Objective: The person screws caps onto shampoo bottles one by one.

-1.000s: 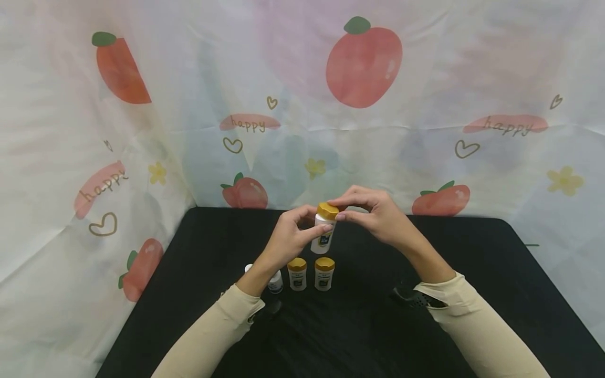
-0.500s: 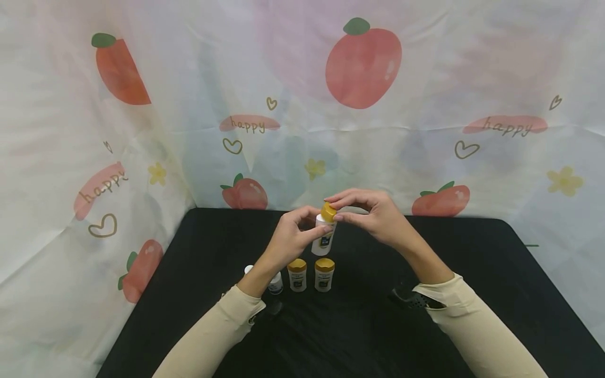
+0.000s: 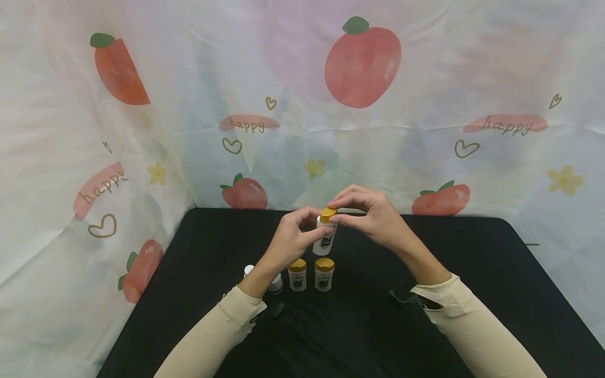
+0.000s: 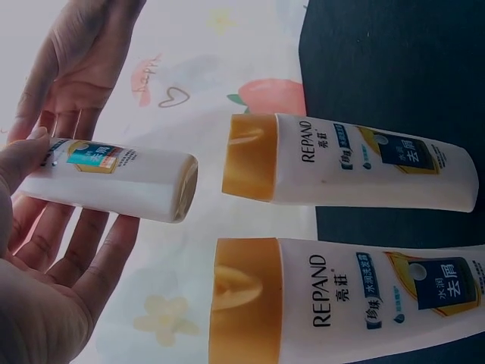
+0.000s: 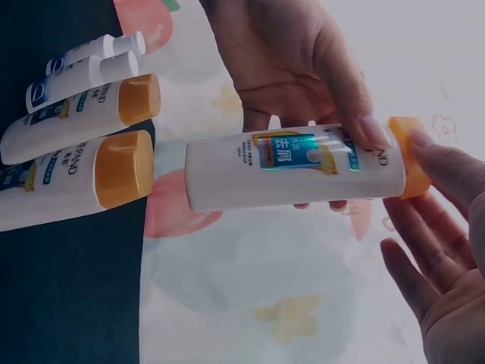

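A white shampoo bottle (image 3: 323, 247) with a gold cap (image 3: 329, 214) is held above the black table, leaning slightly. My left hand (image 3: 289, 239) grips its body between thumb and fingers. On the cap, the thumb and fingers of my right hand (image 3: 373, 216) pinch from the right. The right wrist view shows the bottle's blue label (image 5: 289, 152) and the cap (image 5: 405, 155) at the bottle's right end. Below stand two matching shampoo bottles, one on the left (image 3: 297, 281) and one on the right (image 3: 323, 281), both with gold caps on.
Two smaller white bottles, a nearer one (image 5: 82, 80) and a farther one (image 5: 87, 53), stand left of the shampoo bottles; my left wrist partly covers them in the head view. The black table (image 3: 378, 336) meets a fruit-printed cloth (image 3: 293, 63) behind and at the sides.
The gold cap looks narrower than a second ago, as if turned on the bottle. My right fingers have shifted slightly on it. The left hand and the standing bottles have stayed about where they were.
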`<action>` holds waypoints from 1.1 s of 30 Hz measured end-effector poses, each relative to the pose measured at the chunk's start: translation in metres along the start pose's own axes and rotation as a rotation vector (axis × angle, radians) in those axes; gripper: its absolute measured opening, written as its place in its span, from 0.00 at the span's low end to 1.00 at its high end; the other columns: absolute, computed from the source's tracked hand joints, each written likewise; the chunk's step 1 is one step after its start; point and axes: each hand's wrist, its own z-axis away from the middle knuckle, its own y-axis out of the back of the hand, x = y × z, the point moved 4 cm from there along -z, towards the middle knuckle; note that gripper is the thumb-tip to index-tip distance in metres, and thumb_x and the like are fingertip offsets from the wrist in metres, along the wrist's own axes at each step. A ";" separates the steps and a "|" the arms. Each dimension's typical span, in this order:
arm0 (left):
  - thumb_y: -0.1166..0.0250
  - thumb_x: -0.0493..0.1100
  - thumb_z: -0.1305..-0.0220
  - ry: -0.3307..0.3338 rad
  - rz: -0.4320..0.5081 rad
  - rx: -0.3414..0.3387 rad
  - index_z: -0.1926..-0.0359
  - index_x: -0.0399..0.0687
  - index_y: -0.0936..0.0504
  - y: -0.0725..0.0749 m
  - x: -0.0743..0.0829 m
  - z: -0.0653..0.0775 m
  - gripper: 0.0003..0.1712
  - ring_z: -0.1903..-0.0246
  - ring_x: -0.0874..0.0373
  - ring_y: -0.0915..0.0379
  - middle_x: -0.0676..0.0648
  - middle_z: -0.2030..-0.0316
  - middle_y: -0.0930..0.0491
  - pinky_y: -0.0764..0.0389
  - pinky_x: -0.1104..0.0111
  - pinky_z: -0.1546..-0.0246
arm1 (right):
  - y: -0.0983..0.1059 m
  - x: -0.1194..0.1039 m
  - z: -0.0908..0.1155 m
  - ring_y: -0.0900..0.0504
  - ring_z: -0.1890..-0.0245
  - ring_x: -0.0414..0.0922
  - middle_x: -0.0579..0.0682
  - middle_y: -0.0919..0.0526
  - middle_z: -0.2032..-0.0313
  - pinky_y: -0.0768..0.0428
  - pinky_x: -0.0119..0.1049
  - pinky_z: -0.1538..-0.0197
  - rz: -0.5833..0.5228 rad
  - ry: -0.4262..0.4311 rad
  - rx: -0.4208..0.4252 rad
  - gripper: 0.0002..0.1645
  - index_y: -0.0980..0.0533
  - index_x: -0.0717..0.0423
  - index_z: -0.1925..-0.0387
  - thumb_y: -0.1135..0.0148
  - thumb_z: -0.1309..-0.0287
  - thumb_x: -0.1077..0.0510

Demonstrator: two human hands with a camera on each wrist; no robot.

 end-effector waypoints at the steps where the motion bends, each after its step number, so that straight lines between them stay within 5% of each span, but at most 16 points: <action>1: 0.29 0.46 0.34 0.000 -0.002 0.001 0.52 0.51 0.15 0.000 0.000 0.000 0.12 0.61 0.60 0.20 0.53 0.61 0.16 0.18 0.64 0.63 | 0.000 0.000 0.000 0.18 0.54 0.44 0.51 0.17 0.55 0.18 0.33 0.50 0.014 0.002 0.003 0.21 0.15 0.58 0.53 0.28 0.48 0.75; 7: 0.29 0.46 0.34 0.007 -0.015 0.003 0.52 0.52 0.16 0.001 -0.001 0.000 0.11 0.61 0.61 0.21 0.55 0.62 0.17 0.19 0.64 0.64 | 0.000 -0.001 0.000 0.19 0.56 0.47 0.56 0.17 0.57 0.20 0.30 0.55 0.066 0.047 0.015 0.21 0.15 0.65 0.55 0.28 0.53 0.79; 16: 0.28 0.47 0.34 0.009 -0.009 0.016 0.52 0.51 0.16 0.002 0.000 0.000 0.12 0.59 0.59 0.20 0.53 0.61 0.16 0.18 0.63 0.63 | 0.003 -0.004 0.000 0.20 0.57 0.45 0.47 0.17 0.57 0.20 0.29 0.55 0.075 0.025 0.005 0.22 0.14 0.55 0.52 0.26 0.48 0.73; 24: 0.28 0.46 0.35 0.020 -0.011 0.018 0.51 0.49 0.16 0.003 0.001 -0.001 0.13 0.57 0.59 0.20 0.52 0.60 0.15 0.19 0.63 0.60 | 0.006 -0.004 0.002 0.19 0.58 0.46 0.49 0.17 0.57 0.20 0.29 0.57 0.048 0.068 0.014 0.22 0.14 0.57 0.53 0.29 0.48 0.77; 33: 0.27 0.46 0.36 0.041 0.010 0.027 0.50 0.50 0.14 0.002 0.003 -0.002 0.15 0.56 0.58 0.20 0.51 0.59 0.15 0.18 0.60 0.58 | 0.003 -0.004 0.000 0.16 0.59 0.45 0.52 0.16 0.61 0.16 0.34 0.50 0.043 0.069 0.066 0.20 0.15 0.59 0.58 0.28 0.52 0.78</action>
